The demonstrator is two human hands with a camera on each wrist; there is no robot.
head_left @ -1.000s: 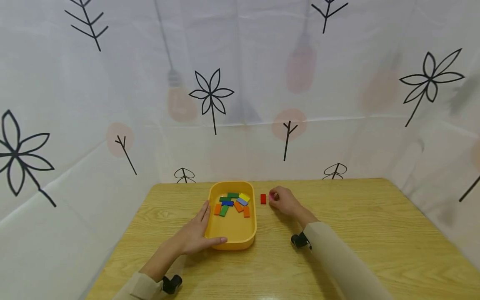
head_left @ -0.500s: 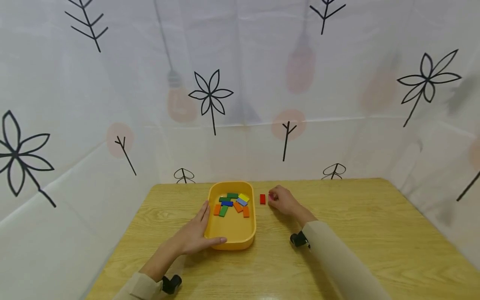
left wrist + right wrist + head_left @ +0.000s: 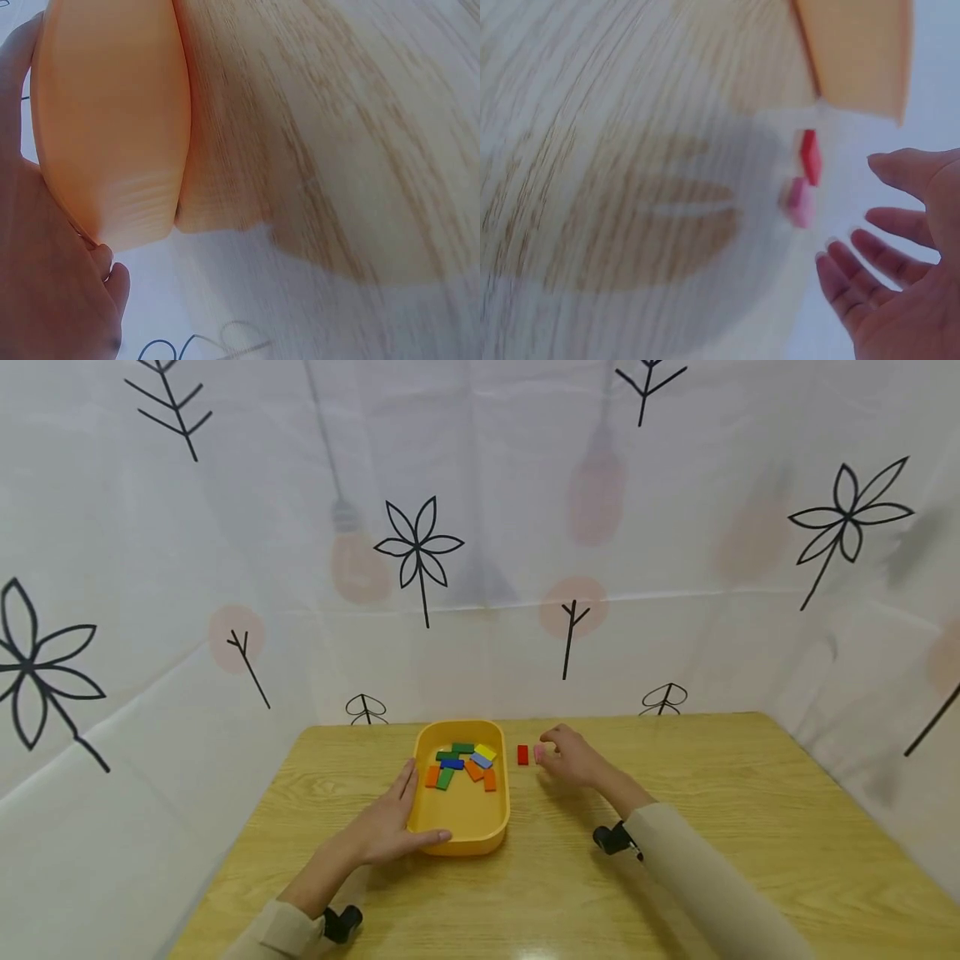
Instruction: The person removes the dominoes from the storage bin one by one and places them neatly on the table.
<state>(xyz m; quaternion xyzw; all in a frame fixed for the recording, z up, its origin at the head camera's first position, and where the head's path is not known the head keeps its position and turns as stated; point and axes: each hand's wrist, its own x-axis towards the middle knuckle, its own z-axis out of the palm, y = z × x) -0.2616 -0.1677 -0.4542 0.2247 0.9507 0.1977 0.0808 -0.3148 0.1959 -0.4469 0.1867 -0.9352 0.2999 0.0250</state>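
A yellow plastic bin (image 3: 459, 822) holds several small coloured tiles, among them a blue tile (image 3: 452, 764) and a yellow tile (image 3: 485, 752). My left hand (image 3: 382, 827) rests against the bin's near left corner, its fingers straight along the left wall and the thumb lying on the near rim. Right of the bin, a red tile (image 3: 522, 755) and a pink tile (image 3: 538, 753) stand side by side on the table, a small gap between them. My right hand (image 3: 573, 760) hovers just right of the pink tile; in the right wrist view its fingers are spread and hold nothing.
The wooden table (image 3: 720, 827) reaches on both sides of the bin. Behind it hangs a white cloth (image 3: 495, 660) printed with plants and bulbs, which also runs along the left and right sides.
My right hand has let go of the pink tile, its fingers spreading and its wrist shifting slightly right. The pink tile now stands on the table beside the red one. My left hand has stayed on the bin.
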